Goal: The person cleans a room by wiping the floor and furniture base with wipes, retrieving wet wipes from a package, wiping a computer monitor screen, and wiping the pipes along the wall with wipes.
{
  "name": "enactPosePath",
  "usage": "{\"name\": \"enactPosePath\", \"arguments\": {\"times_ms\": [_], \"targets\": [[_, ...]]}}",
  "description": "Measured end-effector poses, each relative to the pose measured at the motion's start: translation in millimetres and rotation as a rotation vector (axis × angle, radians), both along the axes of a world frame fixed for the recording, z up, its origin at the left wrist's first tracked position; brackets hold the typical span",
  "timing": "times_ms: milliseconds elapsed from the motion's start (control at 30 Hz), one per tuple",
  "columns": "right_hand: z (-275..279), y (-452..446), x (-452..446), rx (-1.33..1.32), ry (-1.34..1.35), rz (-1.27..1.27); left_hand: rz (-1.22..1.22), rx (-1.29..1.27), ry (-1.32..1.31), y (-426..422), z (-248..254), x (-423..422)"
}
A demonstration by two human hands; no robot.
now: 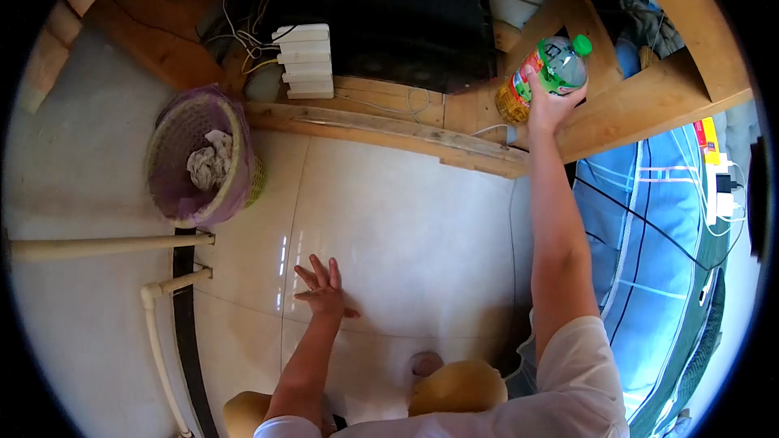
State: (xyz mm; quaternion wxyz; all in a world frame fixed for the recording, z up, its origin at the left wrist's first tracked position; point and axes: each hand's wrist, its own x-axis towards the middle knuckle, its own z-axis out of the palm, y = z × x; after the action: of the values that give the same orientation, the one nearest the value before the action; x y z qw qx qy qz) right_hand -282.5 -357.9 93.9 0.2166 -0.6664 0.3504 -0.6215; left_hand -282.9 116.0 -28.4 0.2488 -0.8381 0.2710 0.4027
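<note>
At the upper right, my right hand (556, 105) is wrapped round a plastic bottle (563, 65) with a green cap and amber liquid at its bottom. The bottle is tilted over the wooden shelf (471, 109), beside the shelf's right-hand frame. My left hand (327, 292) is above the pale tiled floor (406, 219), with its fingers spread and nothing in it. Whether it touches the floor, I cannot tell.
A lined basket (243, 146) with crumpled paper stands at the left. A white router-like box (307, 61) and cables are by a dark panel (389, 16). Pipes (114, 245) run along the left wall. Blue fabric (661, 235), cords and a power strip (714, 186) are at the right.
</note>
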Motion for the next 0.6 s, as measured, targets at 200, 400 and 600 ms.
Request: {"name": "enactPosePath", "arguments": {"times_ms": [200,400,600], "targets": [[-16,-29,17,-0.028,0.005,-0.077,0.016,-0.071,-0.015,10,-18,-1],[-57,-30,17,0.092,0.031,-0.094,-0.026,-0.163,-0.059,18,-32,-6],[-92,-16,2,0.146,-0.028,-0.123,-0.055,-0.132,-0.052,12,-23,-5]]}}
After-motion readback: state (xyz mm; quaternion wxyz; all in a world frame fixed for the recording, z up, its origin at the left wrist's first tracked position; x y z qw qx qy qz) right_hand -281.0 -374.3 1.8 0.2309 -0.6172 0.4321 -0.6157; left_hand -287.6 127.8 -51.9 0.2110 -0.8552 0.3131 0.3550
